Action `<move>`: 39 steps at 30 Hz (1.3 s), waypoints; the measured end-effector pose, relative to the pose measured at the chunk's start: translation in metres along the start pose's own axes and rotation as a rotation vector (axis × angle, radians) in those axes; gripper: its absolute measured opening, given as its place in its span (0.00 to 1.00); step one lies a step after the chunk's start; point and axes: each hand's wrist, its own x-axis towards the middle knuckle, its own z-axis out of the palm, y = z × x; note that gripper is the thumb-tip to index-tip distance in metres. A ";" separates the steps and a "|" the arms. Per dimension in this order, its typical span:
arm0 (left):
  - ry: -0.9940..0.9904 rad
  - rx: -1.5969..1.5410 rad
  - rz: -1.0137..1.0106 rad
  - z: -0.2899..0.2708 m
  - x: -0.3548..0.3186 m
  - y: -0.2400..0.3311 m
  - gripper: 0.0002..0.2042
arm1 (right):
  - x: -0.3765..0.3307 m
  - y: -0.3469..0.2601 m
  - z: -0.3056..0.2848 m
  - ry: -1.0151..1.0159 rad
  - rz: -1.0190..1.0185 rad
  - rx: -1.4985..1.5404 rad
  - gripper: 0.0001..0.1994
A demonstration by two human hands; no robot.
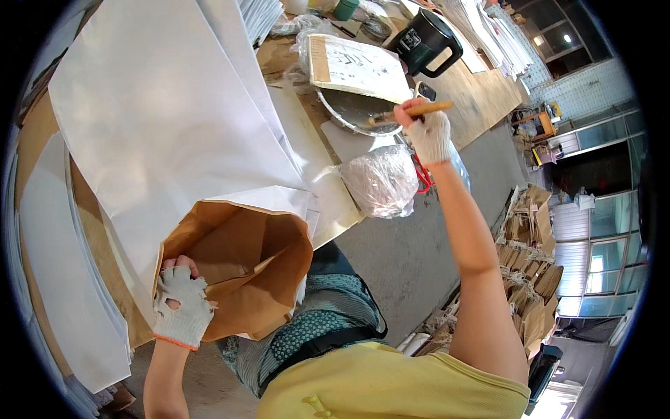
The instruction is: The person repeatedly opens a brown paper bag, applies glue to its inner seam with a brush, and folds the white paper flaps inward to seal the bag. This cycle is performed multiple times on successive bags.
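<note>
Workshop table [481, 98] is crowded w/ white sheets and a metal bowl [349, 112]. Left hand [180, 307], gloved, is clamped on the rim of the open brown paper bag [237, 272], near the body. Right hand [429, 133] grips a brush [408, 112] at the bowl. Judging by this, the brush is loading; no brushing on the bag mouth yet.

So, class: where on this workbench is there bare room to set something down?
Bare wood lies between the black jug and the bench's far edge. Around the round metal bowl and the crumpled clear plastic bag it is crowded.
</note>
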 end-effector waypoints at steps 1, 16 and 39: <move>0.016 -0.012 0.021 -0.002 0.000 0.002 0.34 | 0.008 0.012 0.002 0.008 0.048 0.125 0.09; -0.033 0.073 0.035 0.001 -0.005 0.016 0.24 | 0.039 0.067 0.028 0.065 0.884 0.540 0.08; -0.370 0.003 -0.223 -0.039 0.003 -0.009 0.37 | -0.142 -0.180 0.121 -0.916 -0.520 0.360 0.05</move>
